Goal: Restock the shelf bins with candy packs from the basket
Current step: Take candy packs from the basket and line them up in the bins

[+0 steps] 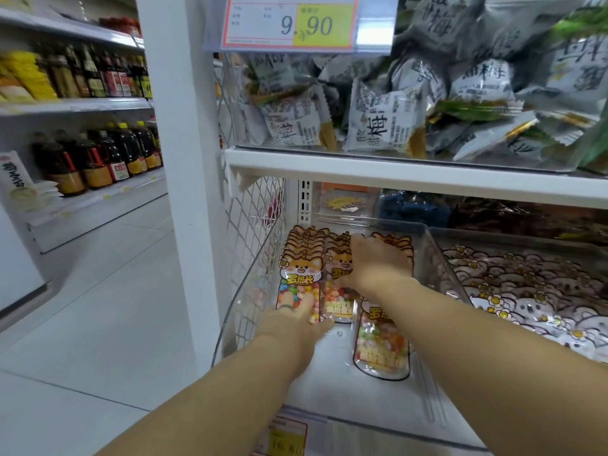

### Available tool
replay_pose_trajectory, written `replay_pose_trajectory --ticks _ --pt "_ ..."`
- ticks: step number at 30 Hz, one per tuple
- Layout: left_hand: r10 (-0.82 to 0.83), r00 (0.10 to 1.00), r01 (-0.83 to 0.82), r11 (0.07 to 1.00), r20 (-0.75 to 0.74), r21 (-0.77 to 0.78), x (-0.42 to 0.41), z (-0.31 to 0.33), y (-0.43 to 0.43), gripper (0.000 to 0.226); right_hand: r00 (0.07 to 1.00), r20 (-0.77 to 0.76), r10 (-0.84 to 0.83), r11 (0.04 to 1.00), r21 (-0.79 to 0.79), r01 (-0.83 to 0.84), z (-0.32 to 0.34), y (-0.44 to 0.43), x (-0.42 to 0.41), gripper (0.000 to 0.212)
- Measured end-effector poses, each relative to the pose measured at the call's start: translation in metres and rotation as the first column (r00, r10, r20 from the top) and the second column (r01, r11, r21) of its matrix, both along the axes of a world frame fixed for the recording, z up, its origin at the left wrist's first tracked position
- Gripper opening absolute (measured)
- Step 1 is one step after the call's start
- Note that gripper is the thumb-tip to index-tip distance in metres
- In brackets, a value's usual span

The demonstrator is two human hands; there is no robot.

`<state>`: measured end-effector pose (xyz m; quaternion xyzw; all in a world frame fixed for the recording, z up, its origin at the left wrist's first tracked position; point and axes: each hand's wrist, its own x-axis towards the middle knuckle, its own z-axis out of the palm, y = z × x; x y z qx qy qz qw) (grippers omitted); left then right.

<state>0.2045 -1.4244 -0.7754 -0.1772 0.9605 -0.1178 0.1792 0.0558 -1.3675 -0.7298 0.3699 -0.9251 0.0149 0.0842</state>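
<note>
A clear plastic shelf bin (439, 258) on the lower shelf holds rows of fox-printed candy packs filled with coloured sweets. My left hand (292, 319), a ring on one finger, lies with straight fingers on the front pack of the left row (297, 281). My right hand (378, 261) rests on top of the middle row (335, 297), fingers spread over the pack tops. One more pack (381, 340) lies flat at the bin's right front. No basket is in view.
A neighbouring bin (526, 281) on the right holds koala-printed packs. The shelf above (394, 172) carries grey plum snack bags under a 9.90 price tag (289, 23). A white wire mesh side panel (256, 225) borders the bin on the left. Bottles line the aisle shelves beyond.
</note>
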Motion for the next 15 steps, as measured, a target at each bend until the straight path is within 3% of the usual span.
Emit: replay_pose_trajectory --ticks 4,8,10,12,13,15 --pt "-0.049 0.999 0.049 0.997 0.008 -0.054 -0.008 0.002 -0.009 0.082 0.999 0.005 -0.041 0.995 -0.093 0.042 -0.007 0.001 -0.003 0.048" --pt "-0.073 0.997 0.077 0.991 0.034 -0.108 -0.012 -0.001 -0.014 0.084 0.987 0.156 0.027 0.989 -0.145 -0.004 0.0 0.003 -0.001 0.073" --pt "-0.072 0.997 0.075 0.991 0.027 -0.113 -0.011 -0.002 -0.014 0.084 0.997 0.047 0.061 0.99 -0.13 -0.054 0.012 0.01 0.008 0.069" --pt "-0.073 0.997 0.075 0.992 0.02 -0.105 -0.01 -0.002 -0.014 0.081 0.979 -0.071 0.192 0.981 0.016 -0.192 0.018 0.022 0.024 0.049" --pt "-0.07 0.997 0.072 0.993 0.016 -0.093 -0.009 -0.002 -0.014 0.078 0.955 -0.001 0.296 0.947 0.128 -0.293 0.015 0.03 0.035 0.04" --pt "-0.063 0.998 0.063 0.996 0.002 -0.069 -0.008 -0.001 -0.014 0.074 0.876 0.268 0.402 0.793 0.376 -0.479 -0.002 0.047 0.055 0.037"
